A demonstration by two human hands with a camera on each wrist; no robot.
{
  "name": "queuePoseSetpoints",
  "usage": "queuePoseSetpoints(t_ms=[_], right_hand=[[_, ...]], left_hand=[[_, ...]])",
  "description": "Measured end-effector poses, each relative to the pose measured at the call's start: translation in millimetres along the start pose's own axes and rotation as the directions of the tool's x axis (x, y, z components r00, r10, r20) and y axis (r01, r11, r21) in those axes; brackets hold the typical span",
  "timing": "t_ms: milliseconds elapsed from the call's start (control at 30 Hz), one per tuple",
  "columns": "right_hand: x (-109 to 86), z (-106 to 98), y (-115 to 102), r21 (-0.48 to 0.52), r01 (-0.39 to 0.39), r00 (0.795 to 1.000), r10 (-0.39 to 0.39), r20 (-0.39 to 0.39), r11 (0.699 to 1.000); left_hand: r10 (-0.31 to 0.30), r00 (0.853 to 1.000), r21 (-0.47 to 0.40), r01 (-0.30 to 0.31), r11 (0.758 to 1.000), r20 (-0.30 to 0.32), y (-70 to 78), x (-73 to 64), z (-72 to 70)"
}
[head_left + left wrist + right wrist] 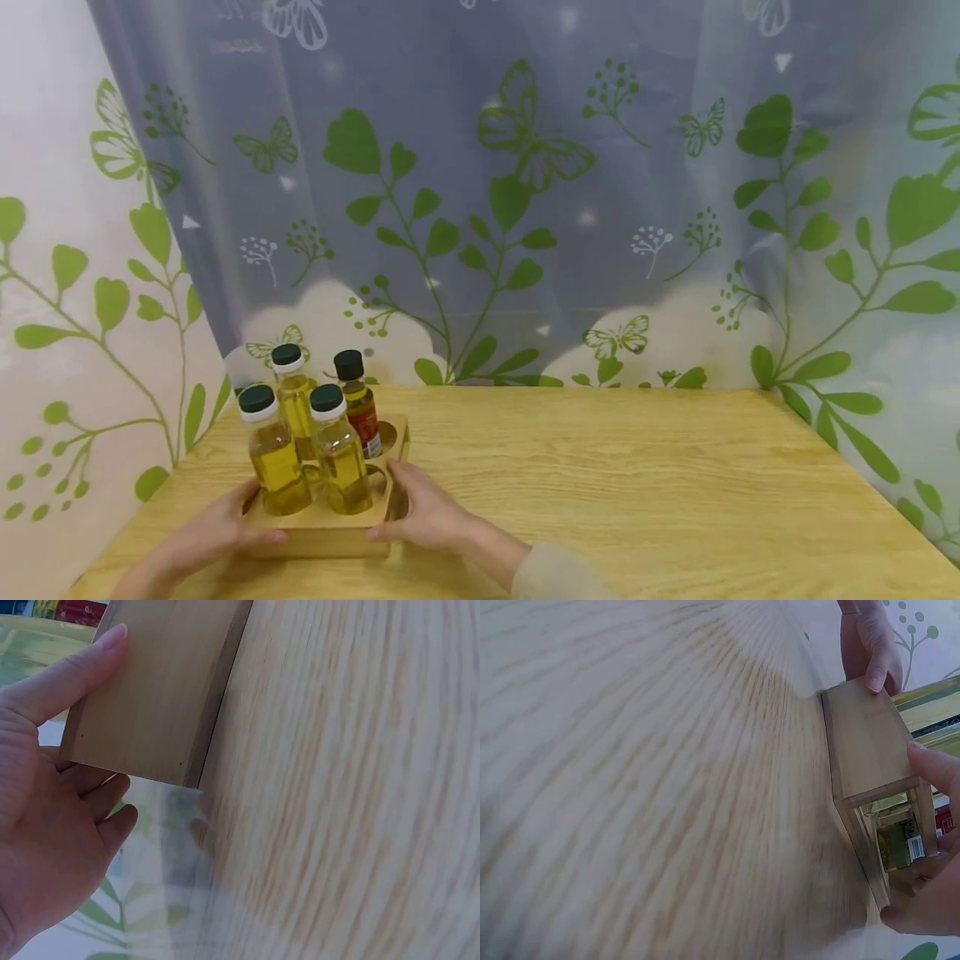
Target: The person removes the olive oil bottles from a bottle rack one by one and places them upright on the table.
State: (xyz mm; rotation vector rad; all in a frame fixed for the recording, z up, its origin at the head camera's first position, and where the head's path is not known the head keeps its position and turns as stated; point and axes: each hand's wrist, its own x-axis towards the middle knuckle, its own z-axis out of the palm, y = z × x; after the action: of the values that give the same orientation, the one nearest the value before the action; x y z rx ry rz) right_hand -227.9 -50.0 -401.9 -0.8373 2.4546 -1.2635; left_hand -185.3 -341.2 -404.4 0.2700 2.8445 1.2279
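Note:
A wooden bottle rack [322, 543] stands at the table's left, with several bottles in its round holes. Three are clear bottles of yellow oil with dark green caps: one front left [279, 471], one front right [343, 471], one behind [297, 408]. Back right is a slimmer bottle [363, 417] with a black cap and red label. My left hand [210, 525] grips the rack's left front corner; in the left wrist view its thumb [82, 671] lies on the front board. On the right side, my right hand [431, 510] holds the rack, thumb at the front edge.
The light wood-grain table [637, 483] stretches to the right of the rack. Behind it hangs a blue-grey curtain [637, 208] with green leaves and butterflies, and a white patterned sheet [67, 208] borders the left side.

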Motion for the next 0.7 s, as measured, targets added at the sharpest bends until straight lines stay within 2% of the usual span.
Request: queuePoseSetpoints(t_ms=[267, 500, 600, 700], right_hand=[[-13.6, -21, 13, -0.013, -0.001, 1.0, 0.001, -0.001, 1.0], [-26.7, -40, 26, -0.019, -0.01, 1.0, 0.01, 0.002, 1.0], [-32.6, -48, 32, -0.005, -0.017, 1.0, 0.017, 0.005, 1.0], [-38.3, -55, 37, 0.005, -0.015, 1.0, 0.015, -0.002, 1.0]], left_hand=[[0.008, 1.0, -0.016, -0.007, 1.0, 0.023, 17.1, 12.6, 16.4], [-0.012, 0.998, -0.088, 0.018, 0.996, 0.065, 33.2, 26.6, 32.9], [-0.011, 0.997, -0.067, 0.016, 0.998, 0.076, 40.3, 29.9, 39.2], [-0.005, 0.996, -0.081, 0.013, 0.997, 0.09, 46.1, 33.3, 45.6]])
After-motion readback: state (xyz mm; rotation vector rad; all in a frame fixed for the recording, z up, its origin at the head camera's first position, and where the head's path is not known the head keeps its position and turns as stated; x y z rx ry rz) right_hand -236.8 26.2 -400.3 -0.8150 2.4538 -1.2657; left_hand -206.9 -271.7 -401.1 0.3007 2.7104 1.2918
